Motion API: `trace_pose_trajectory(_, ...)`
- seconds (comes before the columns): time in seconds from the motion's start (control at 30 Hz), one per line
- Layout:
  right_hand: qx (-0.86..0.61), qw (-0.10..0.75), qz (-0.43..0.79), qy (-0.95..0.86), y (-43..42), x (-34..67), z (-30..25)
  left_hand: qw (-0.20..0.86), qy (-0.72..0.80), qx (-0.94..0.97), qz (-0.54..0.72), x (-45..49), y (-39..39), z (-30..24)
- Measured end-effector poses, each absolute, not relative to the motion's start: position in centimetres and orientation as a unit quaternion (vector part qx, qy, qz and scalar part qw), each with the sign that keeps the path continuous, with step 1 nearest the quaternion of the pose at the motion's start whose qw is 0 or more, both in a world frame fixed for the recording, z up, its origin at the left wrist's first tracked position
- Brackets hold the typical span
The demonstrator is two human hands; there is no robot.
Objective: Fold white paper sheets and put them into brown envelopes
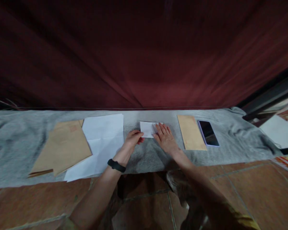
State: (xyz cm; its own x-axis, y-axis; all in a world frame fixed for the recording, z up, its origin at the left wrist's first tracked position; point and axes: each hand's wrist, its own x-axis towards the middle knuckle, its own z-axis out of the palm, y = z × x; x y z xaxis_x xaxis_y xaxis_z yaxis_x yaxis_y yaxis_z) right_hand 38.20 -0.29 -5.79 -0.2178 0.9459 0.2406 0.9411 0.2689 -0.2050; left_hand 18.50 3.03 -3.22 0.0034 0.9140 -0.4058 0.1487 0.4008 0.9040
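A red curtain point(139, 57) is hanging beyond a grey cloth point(14, 143), where white sheets point(108, 137) are lying partly under brown envelopes point(68, 145), with a lone envelope point(191, 133) at right. The right hand point(166, 137) is spreading its fingers slightly; the left hand point(133, 138) is pinching narrowly. A phone point(208, 133) is lying beside the lone envelope. Between the hands, a slip point(147, 128) is resting on the cloth, its near left corner sitting in the left hand's pinch, the right fingers lying over its right end.
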Motion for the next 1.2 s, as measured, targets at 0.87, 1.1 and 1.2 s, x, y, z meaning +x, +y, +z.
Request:
trace_pose_trajectory(0.87,-0.568,0.475,0.505,-0.444,1.5,37.5,-5.4,0.632,0.511,0.460,0.357,18.1,1.8,-2.6)
trace_pose_trajectory(1.1,-0.691,0.309,0.120,-0.642,1.2,38.5,-5.8,0.541,0.599,0.504,0.308,18.0,2.3,-5.2)
trace_pose_trajectory(1.2,-0.633,0.273,0.081,-0.720,0.4,37.8,-5.5,0.492,0.629,0.535,0.277,18.1,2.6,-5.5)
